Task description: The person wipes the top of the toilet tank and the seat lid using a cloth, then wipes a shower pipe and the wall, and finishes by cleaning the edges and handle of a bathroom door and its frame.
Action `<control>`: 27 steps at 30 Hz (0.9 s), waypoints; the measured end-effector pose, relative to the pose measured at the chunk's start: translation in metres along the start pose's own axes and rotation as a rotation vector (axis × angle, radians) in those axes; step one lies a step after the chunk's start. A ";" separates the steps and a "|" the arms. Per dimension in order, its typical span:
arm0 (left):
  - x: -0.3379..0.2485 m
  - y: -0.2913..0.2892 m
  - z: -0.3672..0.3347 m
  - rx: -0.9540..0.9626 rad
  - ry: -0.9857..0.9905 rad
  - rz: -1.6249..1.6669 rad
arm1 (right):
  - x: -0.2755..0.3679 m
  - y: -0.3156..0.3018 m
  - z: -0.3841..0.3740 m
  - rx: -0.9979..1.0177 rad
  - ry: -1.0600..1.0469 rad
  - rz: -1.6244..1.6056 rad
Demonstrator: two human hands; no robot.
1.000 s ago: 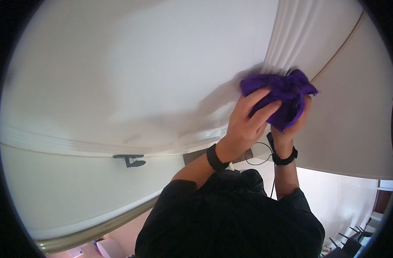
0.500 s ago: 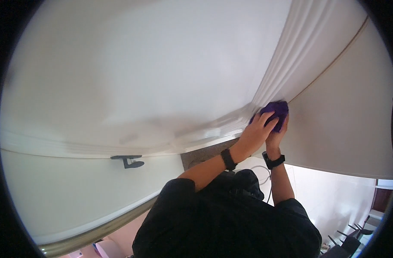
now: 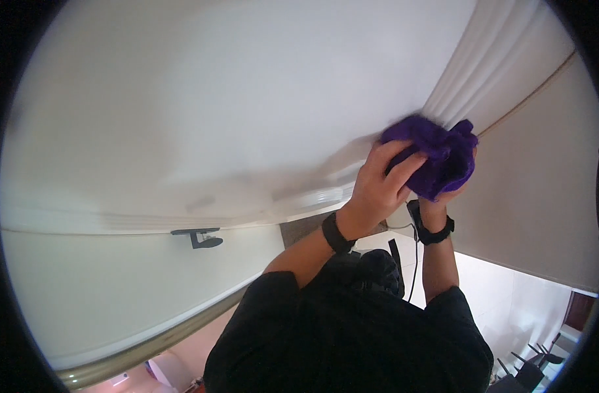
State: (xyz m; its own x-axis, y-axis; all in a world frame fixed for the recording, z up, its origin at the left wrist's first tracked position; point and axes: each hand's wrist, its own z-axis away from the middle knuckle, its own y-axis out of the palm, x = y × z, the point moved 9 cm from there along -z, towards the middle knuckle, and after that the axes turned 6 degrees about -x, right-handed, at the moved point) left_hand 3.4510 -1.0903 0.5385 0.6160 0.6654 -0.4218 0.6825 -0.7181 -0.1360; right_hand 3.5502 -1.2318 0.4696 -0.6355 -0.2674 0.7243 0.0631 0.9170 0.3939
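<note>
A crumpled purple cloth [image 3: 437,154] is bunched against the white ribbed cornice [image 3: 496,59] where the ceiling meets the beige wall. My left hand [image 3: 378,190] grips the cloth from the left, fingers spread over it. Under the cloth, my right hand [image 3: 436,200] cups it from below and is mostly hidden by the fabric. Each wrist carries a black band. Both arms reach up from my black-sleeved shoulders at the lower middle.
White ceiling [image 3: 214,98] fills the upper left. A small black bracket [image 3: 198,237] sticks out of the pale wall below the moulding. A beige wall [image 3: 542,196] lies on the right. A thin black cable [image 3: 414,268] hangs by my right forearm. Dark chairs [image 3: 532,370] stand far below.
Both hands have drawn the cloth out of the tight corner, up and a little right along the cornice. The cloth looks larger and looser than half a second ago.
</note>
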 end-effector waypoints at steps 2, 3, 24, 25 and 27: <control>0.014 0.006 0.018 0.029 -0.026 0.010 | -0.021 -0.012 0.013 -0.026 0.058 0.012; 0.018 0.008 0.028 0.044 -0.038 0.017 | -0.044 -0.024 0.023 -0.020 0.135 -0.034; 0.114 0.029 0.217 0.573 -0.561 -0.311 | -0.205 -0.087 0.206 0.147 0.726 0.273; 0.116 0.018 0.222 0.586 -0.598 -0.326 | -0.206 -0.078 0.215 0.134 0.786 0.225; 0.117 -0.011 0.229 0.574 -0.631 -0.372 | -0.191 -0.052 0.223 0.299 0.647 0.345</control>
State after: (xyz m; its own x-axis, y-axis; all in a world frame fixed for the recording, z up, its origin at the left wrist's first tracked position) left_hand 3.4254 -1.0513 0.2853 -0.0461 0.7597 -0.6486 0.3901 -0.5840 -0.7118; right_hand 3.4972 -1.1622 0.1846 -0.0381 0.0117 0.9992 -0.0927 0.9956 -0.0152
